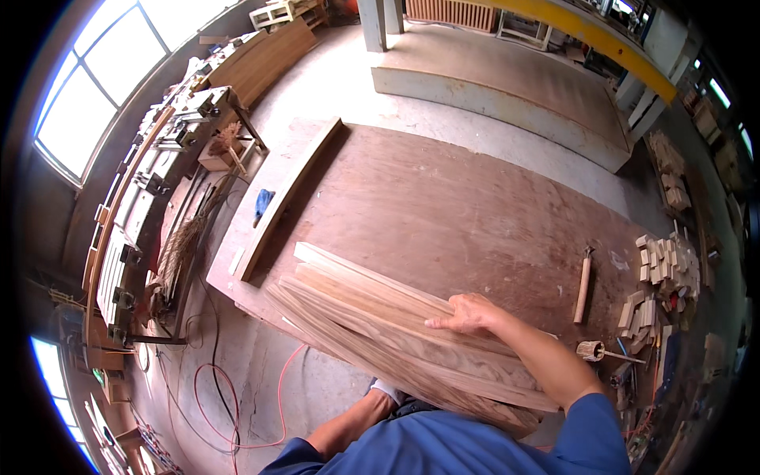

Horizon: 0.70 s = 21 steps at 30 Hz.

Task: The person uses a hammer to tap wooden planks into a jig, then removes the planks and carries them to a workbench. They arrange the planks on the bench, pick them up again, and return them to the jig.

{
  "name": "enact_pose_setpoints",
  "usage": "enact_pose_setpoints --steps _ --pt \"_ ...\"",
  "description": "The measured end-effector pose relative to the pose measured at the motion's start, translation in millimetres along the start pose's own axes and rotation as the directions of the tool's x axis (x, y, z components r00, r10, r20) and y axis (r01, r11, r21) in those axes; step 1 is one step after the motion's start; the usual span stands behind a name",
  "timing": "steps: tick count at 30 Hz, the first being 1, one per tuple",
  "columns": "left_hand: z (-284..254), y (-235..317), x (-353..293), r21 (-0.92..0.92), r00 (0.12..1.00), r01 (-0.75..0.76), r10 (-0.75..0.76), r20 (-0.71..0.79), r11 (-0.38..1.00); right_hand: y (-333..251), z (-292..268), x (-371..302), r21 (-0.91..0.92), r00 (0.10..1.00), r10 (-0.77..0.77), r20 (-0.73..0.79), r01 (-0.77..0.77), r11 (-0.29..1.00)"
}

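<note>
A stack of long, pale brown wooden strips [380, 317] lies along the near edge of a large plywood-topped table [443, 198]. My right hand [467, 314] is closed over the far strips, thumb on the near side and fingers bent over the far side. On the near side of the stack, my left forearm [348, 422] reaches in from below. My left hand [378, 400] is mostly hidden by the boards, with something whitish beside it; its fingers do not show.
A long wooden batten [293, 198] and a blue object [263, 204] lie at the table's left. A hammer [583, 285], a round wooden object with a stick [590, 351] and piled wood blocks [669, 261] are at the right. A red hose [281, 396] loops across the floor.
</note>
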<state>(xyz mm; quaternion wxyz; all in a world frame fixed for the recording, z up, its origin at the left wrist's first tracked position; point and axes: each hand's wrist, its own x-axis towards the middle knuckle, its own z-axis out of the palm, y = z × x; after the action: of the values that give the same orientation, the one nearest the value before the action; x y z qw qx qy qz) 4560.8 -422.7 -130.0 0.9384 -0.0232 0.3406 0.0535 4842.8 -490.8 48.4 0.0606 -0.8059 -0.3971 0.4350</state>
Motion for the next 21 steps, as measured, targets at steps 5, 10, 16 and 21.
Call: enact_pose_setpoints --steps 5,10,16,21 --pt "-0.4 4.6 24.4 -0.113 1.000 -0.003 0.004 0.011 0.994 41.8 2.3 64.6 0.073 0.992 0.119 0.032 -0.121 0.990" --pt "50.7 23.2 55.1 -0.194 0.997 -0.070 0.074 0.012 0.978 72.4 -15.7 119.0 0.085 0.986 0.151 0.070 -0.157 0.984" --pt "152.7 29.8 84.8 0.000 0.951 -0.003 0.003 -0.310 1.000 74.7 -60.3 121.8 0.157 0.975 0.080 -0.205 -0.048 0.986" --pt "128.4 30.8 119.9 0.150 0.982 0.129 -0.105 -0.159 0.980 59.0 -57.0 83.9 0.067 0.934 0.110 -0.341 -0.093 0.993"
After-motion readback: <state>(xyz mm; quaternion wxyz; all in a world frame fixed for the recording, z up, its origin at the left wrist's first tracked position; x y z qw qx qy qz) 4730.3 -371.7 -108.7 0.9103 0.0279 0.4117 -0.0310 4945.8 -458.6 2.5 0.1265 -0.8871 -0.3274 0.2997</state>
